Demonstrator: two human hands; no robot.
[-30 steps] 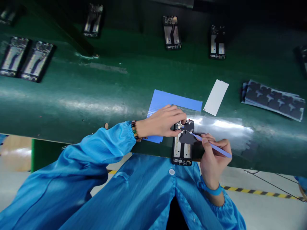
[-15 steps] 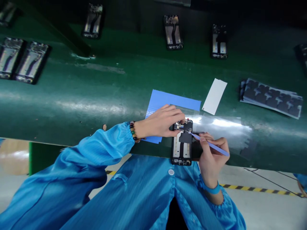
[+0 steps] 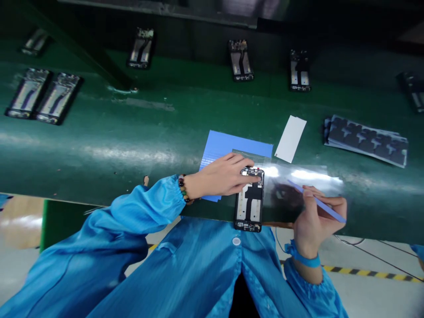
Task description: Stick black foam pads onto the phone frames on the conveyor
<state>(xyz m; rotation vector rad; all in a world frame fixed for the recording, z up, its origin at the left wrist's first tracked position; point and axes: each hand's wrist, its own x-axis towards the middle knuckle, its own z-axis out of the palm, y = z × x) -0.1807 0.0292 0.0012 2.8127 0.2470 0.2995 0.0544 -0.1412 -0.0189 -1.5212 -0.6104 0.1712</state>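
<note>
In front of me a phone with its back off (image 3: 253, 207) lies at the table's front edge, its lower end towards me. A black sheet piece (image 3: 254, 191) covers part of its middle. My left hand (image 3: 223, 176) reaches over the phone's upper end from the left. One outstretched finger presses on the board area, another lies along the top edge; the thumb is mostly hidden. Off to the right of the phone, my right hand (image 3: 319, 221) is closed around blue-purple tweezers (image 3: 326, 208), whose tip points up and left, away from the phone.
Blue sheets (image 3: 238, 142) lie partly under my left hand, beside a clear film (image 3: 301, 174). Behind are a white card (image 3: 290, 139) and stacked sheets of black stickers (image 3: 366, 140). Several opened phones (image 3: 240, 62) stand further back. A dark post (image 3: 99, 62) rises at left.
My right hand and the tweezers have moved right, away from the phone. A left finger now stretches across the phone's upper part and presses there. The view has shifted slightly.
</note>
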